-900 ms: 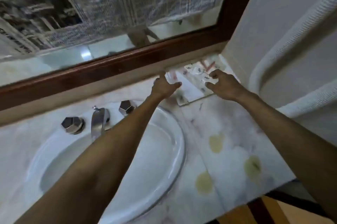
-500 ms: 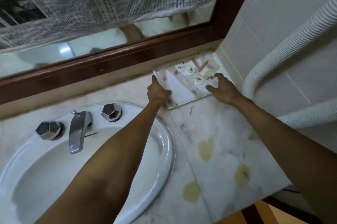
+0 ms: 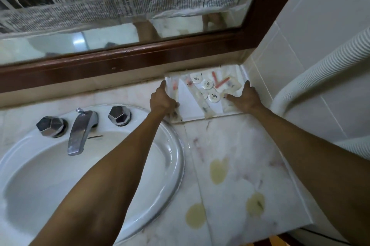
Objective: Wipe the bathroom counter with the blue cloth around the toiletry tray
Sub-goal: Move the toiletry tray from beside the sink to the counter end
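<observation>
Small packets in the toiletry tray (image 3: 192,112) too blurred to identify; sink (image 3: 40,175) cut off at left.

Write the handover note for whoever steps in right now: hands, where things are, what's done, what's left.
Left hand: gripping the left edge of the toiletry tray.
Right hand: on the tray's right side, fingers over its rim.
Tray: in the back right corner of the counter, against the wall under the mirror frame, with small toiletries inside.
Blue cloth: not in view.
Done: no sign of wiping; three yellowish stains sit on the counter right of the sink.
Left: find the cloth, wipe around the tray and over the stains.
</observation>
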Available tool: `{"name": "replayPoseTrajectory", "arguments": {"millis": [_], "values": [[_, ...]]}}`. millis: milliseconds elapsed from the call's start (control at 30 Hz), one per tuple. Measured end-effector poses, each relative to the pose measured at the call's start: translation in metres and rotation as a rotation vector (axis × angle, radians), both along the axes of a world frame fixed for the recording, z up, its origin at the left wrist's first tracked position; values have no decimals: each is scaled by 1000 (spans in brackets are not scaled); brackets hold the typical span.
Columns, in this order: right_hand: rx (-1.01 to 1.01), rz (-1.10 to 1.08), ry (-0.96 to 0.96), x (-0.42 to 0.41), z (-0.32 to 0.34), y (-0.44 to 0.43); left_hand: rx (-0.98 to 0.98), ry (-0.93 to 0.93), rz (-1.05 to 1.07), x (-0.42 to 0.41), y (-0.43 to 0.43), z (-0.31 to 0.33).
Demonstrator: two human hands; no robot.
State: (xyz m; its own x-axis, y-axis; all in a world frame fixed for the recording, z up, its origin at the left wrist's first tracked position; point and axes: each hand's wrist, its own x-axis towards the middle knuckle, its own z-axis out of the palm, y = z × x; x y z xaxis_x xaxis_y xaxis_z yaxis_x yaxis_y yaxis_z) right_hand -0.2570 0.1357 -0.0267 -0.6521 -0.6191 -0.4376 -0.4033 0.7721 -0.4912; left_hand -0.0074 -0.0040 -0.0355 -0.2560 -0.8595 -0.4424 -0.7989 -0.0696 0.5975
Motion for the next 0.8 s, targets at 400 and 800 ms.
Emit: {"name": "replayPoseTrajectory", "arguments": {"millis": [400, 800], "values": [[-279, -54, -14, 51, 25, 16, -26, 129, 86, 75, 27, 39], [-476, 87, -81, 199, 89, 13, -135, 246, 147, 245, 54, 115]]}}
